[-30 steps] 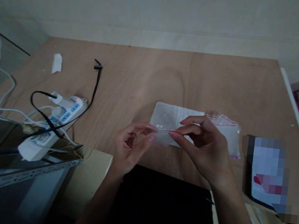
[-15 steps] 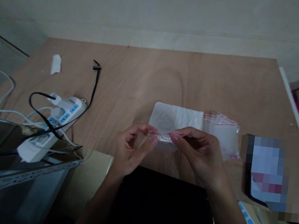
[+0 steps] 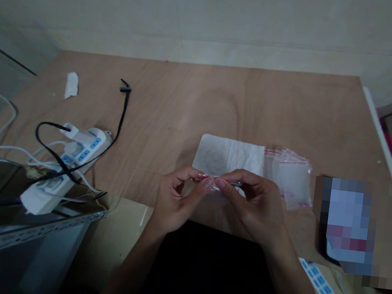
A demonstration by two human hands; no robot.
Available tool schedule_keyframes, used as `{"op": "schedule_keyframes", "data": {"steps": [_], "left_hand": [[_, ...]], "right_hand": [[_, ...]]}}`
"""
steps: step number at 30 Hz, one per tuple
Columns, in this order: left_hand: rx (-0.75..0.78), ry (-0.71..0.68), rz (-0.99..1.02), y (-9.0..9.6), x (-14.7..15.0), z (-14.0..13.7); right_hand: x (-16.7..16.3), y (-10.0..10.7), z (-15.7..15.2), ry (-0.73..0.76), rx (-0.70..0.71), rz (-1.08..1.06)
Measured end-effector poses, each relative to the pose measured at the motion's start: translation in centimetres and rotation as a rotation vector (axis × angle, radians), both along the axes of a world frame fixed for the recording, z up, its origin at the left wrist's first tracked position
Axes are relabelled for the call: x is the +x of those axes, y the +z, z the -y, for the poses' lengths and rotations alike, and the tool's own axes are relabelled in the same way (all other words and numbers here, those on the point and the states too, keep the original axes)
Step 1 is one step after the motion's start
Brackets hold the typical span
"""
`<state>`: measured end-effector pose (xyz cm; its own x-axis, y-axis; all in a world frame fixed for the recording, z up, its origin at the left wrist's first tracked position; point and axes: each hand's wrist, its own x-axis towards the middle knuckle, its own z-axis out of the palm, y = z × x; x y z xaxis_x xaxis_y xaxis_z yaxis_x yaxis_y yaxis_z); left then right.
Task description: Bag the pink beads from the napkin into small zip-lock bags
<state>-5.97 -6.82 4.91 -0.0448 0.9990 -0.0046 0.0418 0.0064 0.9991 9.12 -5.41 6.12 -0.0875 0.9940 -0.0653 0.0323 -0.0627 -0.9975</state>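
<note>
Between my two hands is a small clear zip-lock bag (image 3: 214, 185) with a red line along its top edge. My left hand (image 3: 181, 197) pinches its left part between thumb and fingers, and my right hand (image 3: 255, 201) pinches its right part. The thumbs are close together at the middle of the red strip. What the bag contains, if anything, cannot be made out. Just behind the hands lies a white cloth or paper sheet (image 3: 230, 153) on the wooden table (image 3: 173, 97). A stack of clear zip-lock bags (image 3: 293, 177) lies beside it, right of my right hand.
At the left stands a white power strip (image 3: 43, 198) with plugs and tangled cables. A black cable (image 3: 124, 110) runs over the table near a white paper scrap (image 3: 71, 85). Another power strip (image 3: 317, 279) is at the lower right, below a partly blurred-out dark-edged device (image 3: 322, 237).
My hands have come closer together, with the thumbs now nearly meeting on the bag's red strip. The view has shifted slightly, and more of the lower right power strip shows.
</note>
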Motion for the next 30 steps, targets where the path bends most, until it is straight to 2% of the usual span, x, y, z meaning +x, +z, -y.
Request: {"op": "schedule_keyframes", "data": {"steps": [4, 7, 14, 17, 20, 23, 26, 28, 30], "left_hand": [[-0.014, -0.014, -0.006, -0.1, -0.7, -0.1], [-0.002, 0.017, -0.028, -0.1, -1.2, -0.2], [-0.005, -0.097, -0.038, 0.2, -0.9, -0.1], [-0.001, -0.135, -0.038, 0.4, -0.8, 0.0], [-0.059, -0.230, -0.017, 0.8, -0.9, 0.0], [-0.137, -0.370, 0.033, 1.4, -0.8, -0.1], [-0.127, -0.500, 0.049, 2.1, -0.6, -0.1], [-0.097, -0.500, 0.004, 2.3, -0.6, 0.0], [-0.074, -0.413, -0.031, 2.1, -0.9, 0.1]], "right_hand": [[0.2, -0.4, -0.1, 0.051, -0.090, -0.089], [0.4, -0.7, 0.1, 0.024, -0.128, -0.142], [0.3, -0.4, 0.8, 0.012, 0.018, -0.015], [0.6, -0.2, 1.1, 0.042, 0.025, -0.048], [1.0, -0.1, 1.5, 0.047, 0.020, -0.059], [1.6, 0.4, 1.8, 0.011, 0.039, 0.009], [2.9, 1.4, 2.1, 0.027, 0.057, 0.108], [4.6, 2.1, 2.2, 0.003, 0.087, 0.180], [6.8, 2.5, 1.9, -0.135, 0.116, 0.279]]}}
